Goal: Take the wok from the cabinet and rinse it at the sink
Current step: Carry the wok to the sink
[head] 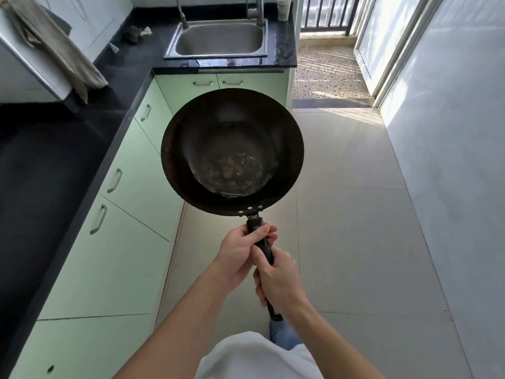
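A black wok (232, 151) with a worn, greyish patch in its bowl hangs level in the air over the floor, in front of the green cabinets. Its long black handle (263, 247) points back toward me. My left hand (240, 253) grips the handle close to the bowl. My right hand (278, 280) grips it further back, and the handle's end sticks out below that hand. The steel sink (218, 39) sits in the dark counter at the far end, with a tap (258, 9) at its back right corner.
Green cabinet doors (131, 214) run along the left under a dark counter (41, 173). A cloth (57, 47) hangs over a white appliance at upper left. A rag (136, 32) lies left of the sink, a cup (284, 8) at its right. Pale floor tiles (355, 214) stretch toward a balcony door.
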`<state>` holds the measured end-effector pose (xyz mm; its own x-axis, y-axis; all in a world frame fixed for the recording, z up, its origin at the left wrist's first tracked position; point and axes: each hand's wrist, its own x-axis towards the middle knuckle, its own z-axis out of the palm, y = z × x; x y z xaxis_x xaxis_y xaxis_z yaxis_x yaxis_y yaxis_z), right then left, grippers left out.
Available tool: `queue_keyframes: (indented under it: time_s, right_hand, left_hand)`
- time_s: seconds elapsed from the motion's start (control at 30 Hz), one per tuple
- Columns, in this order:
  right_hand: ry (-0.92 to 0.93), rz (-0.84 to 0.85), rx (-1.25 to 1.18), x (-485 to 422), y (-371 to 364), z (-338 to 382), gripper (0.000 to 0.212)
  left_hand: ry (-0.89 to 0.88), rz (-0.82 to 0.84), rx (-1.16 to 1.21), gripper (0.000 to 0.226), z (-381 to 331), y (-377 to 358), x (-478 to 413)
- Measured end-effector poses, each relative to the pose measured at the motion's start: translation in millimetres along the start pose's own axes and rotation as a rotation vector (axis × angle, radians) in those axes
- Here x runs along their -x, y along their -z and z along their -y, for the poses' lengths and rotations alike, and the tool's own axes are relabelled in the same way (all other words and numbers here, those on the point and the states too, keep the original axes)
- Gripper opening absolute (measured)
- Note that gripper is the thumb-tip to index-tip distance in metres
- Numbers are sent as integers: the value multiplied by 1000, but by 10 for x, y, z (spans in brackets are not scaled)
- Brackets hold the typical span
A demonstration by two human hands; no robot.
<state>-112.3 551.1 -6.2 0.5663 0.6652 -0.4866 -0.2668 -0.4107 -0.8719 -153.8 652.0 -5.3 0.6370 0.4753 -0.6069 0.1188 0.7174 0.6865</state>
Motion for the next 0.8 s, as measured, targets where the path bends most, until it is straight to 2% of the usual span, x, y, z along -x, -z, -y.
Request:
queue_keyframes:
  time_s: [0.13,0.33,0.6,0.8]
  right_hand:
    - [10,7,23,-543,250,354,41]
    - [5,54,22,-1178,347,699,34]
    - [-3,113,97,-2127,197,1066,35]
    - [-10,100,133,-3016,-174,1556,37]
  left_hand:
    - [-21,-21,15,31,-325,-280,-515]
    - [-34,-68,18,12,-715,-386,-1076]
    - [-37,-137,92,12,-1261,-238,-1865]
    - [-49,-125,121,11,-2007,24,-2588]
